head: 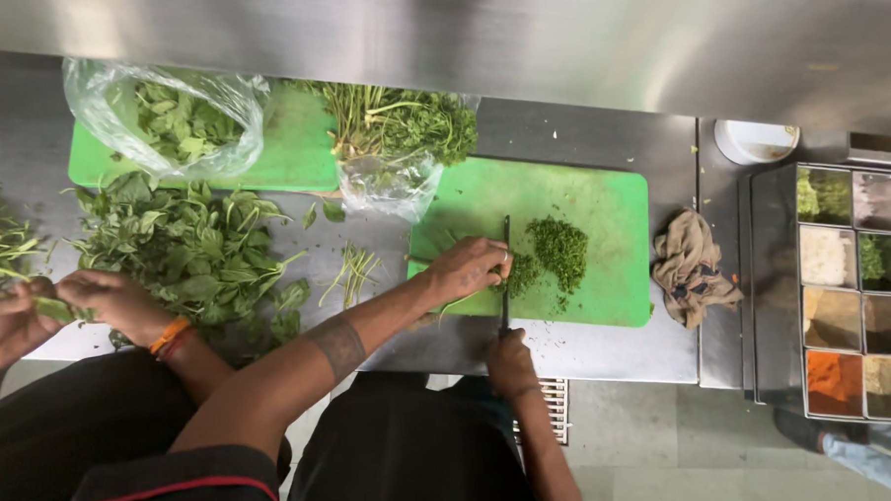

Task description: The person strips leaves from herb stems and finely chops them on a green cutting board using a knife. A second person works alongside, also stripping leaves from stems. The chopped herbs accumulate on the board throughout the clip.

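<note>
**Chopping herbs on a green board**

Steel counter (pixel 607 349) runs across the view, with a steel wall above it. On it lies a green cutting board (pixel 612 210), and a second green board (pixel 299 152) lies further left. The left hand (pixel 466 268) rests on the near board with fingers curled down, pressing on a small bunch of herbs beside the blade. The right hand (pixel 510 362) is clenched around the handle of a knife (pixel 506 268), whose blade stands across the board, pointing away from the person. Just right of the blade sits a pile of chopped herbs (pixel 559 248).

At the far edge of the board lies a bunch of uncut herbs (pixel 401 119) with a clear plastic bag (pixel 389 183). Another plastic bag of leaves (pixel 179 117) lies on the second board. Loose green leaves (pixel 184 245) cover the counter on the left, where another person's hands (pixel 72 303) pick at stems. A brown cloth (pixel 693 267) lies right of the board, and a tray of spice compartments (pixel 857 290) stands at the far right.
</note>
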The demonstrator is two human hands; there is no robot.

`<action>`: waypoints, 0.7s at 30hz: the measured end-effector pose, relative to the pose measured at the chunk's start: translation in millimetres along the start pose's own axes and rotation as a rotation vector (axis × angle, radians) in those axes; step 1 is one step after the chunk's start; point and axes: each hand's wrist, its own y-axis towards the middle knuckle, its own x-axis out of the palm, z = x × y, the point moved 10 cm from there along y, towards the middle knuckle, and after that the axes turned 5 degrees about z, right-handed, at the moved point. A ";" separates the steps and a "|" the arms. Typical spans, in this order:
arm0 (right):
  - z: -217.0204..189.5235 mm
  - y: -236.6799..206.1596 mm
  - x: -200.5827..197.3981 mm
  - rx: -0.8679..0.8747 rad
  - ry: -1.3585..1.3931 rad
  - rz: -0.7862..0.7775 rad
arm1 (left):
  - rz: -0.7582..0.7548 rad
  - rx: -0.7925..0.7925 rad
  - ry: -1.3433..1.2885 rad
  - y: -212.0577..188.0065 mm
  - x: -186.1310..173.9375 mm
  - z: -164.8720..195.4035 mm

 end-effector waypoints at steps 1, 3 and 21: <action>-18.1 -1.4 -7.2 -0.109 -0.074 -0.047 | -0.007 -0.031 0.002 0.2 -3.1 -2.3; -26.5 -5.0 -30.9 -0.055 0.017 -0.177 | -0.028 -0.087 -0.013 2.1 -5.7 -6.0; -33.7 -27.1 -115.5 0.528 0.770 -0.139 | -0.251 -0.486 0.165 6.7 28.4 -60.9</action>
